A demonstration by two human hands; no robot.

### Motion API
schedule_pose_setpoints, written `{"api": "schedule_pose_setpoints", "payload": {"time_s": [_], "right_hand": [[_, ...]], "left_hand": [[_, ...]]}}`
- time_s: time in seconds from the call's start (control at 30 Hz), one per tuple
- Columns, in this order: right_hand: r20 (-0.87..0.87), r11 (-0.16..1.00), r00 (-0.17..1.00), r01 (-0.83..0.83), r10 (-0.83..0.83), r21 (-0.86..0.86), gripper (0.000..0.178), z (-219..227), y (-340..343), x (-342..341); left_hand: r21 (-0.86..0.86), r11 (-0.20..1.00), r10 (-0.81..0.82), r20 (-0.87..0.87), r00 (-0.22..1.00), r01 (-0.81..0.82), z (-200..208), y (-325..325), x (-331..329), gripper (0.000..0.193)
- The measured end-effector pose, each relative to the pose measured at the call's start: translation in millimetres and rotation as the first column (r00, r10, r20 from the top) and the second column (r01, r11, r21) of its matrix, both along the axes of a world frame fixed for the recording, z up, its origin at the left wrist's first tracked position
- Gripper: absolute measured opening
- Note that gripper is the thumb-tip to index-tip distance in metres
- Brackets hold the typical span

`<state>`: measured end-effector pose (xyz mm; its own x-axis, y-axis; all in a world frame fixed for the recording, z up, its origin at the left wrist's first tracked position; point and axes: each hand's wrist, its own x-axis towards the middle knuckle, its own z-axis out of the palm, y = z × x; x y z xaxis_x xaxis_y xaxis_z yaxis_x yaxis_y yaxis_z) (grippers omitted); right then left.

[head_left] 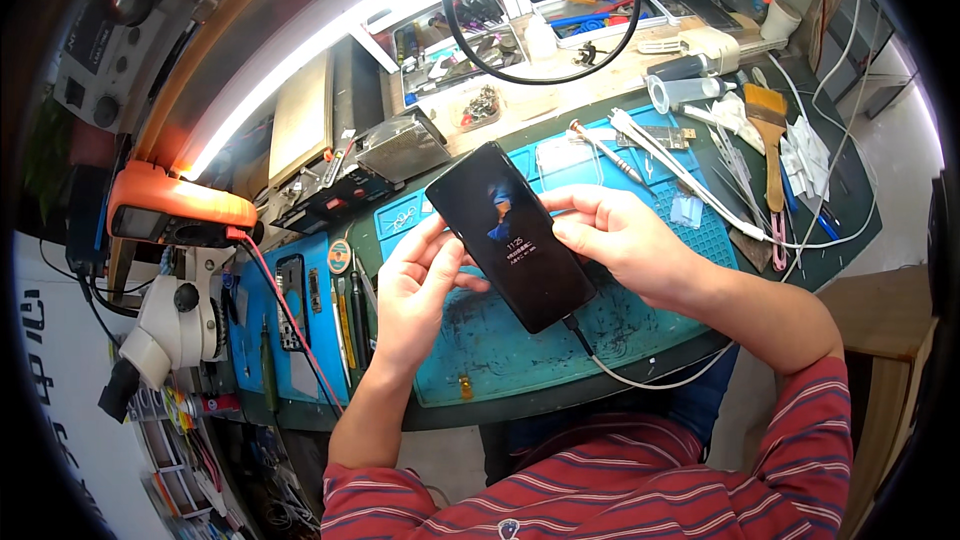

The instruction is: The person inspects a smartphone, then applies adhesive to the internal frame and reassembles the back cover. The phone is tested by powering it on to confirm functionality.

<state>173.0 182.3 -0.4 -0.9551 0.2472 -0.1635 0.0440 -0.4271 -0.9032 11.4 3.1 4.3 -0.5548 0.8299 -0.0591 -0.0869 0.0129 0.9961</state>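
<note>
Head view: black smartphone (520, 237) held tilted above teal repair mat (520, 345), screen lit, cable (640, 380) plugged into bottom end. Left hand (420, 285) pinching phone's left edge, right hand (625, 240) clamped on right edge, thumb on glass. Looks stiff, slick, breakable, so grip by side edges, not screen. Right of phone: brush (769, 135), tweezers. Left of phone: microscope (170, 325) at tabletop edge.
</note>
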Motion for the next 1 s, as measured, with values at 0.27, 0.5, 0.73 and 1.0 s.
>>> {"api": "schedule_pose_setpoints", "payload": {"time_s": [0.27,0.5,0.73,1.0], "right_hand": [[-0.020,0.999,1.000,-0.004,0.003,-0.040,0.034,0.3,-1.0,-0.1],[-0.017,0.999,0.999,-0.043,0.043,-0.024,0.038,-3.8,1.7,0.1],[0.018,0.999,0.999,-0.043,0.043,-0.016,0.037,-0.2,2.0,1.0],[0.000,1.000,1.000,0.012,-0.012,-0.023,0.035,-1.9,-1.8,-0.3]], "left_hand": [[-0.006,1.000,-0.010,-0.016,1.000,0.010,-0.4,0.3,-1.2,0.042],[0.006,1.000,-0.017,0.007,1.000,0.017,-3.7,-1.5,-4.0,0.042],[0.018,0.999,-0.028,0.039,0.999,0.028,-2.2,-1.9,-4.6,0.043],[0.061,0.998,-0.037,0.088,0.995,0.032,-5.1,-3.1,-5.3,0.039]]}}
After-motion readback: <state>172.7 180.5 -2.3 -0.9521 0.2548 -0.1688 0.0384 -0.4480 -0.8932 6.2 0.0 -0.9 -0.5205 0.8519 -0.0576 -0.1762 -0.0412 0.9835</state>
